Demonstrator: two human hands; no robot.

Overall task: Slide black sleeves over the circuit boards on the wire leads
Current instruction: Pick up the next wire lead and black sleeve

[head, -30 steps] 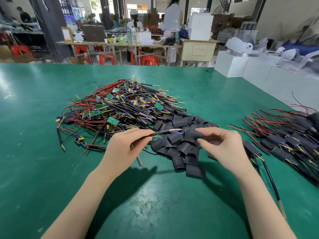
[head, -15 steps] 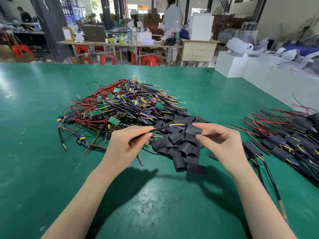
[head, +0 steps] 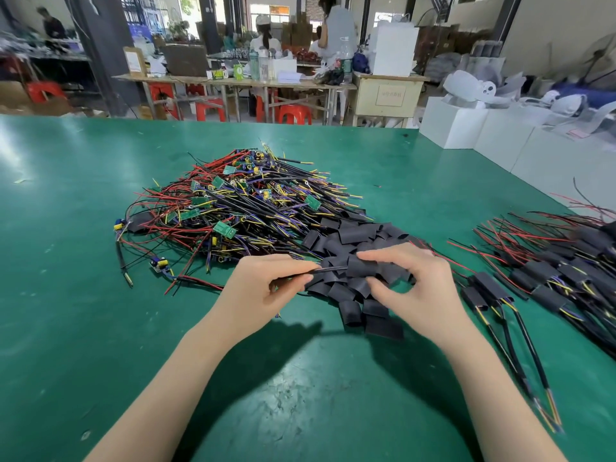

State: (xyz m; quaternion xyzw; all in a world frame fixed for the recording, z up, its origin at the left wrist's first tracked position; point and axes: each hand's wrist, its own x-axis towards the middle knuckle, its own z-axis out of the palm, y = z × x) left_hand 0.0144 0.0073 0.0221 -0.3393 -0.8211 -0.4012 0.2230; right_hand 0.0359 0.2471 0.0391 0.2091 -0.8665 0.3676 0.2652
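Observation:
A tangle of red, black and yellow wire leads with small green circuit boards lies on the green table. Just right of it sits a heap of loose black sleeves. My left hand pinches a black wire lead that points right. My right hand pinches one black sleeve over the heap, and the lead's tip enters that sleeve. The board on this lead is hidden under my left hand.
Sleeved leads lie in a pile at the right, two of them nearer my right wrist. White boxes stand at the table's far right edge. People work at tables in the background.
My right hand brought a sleeve to the lead's tip and the yellow and blue wire ends have gone inside it. My left hand stayed put, still pinching the lead.

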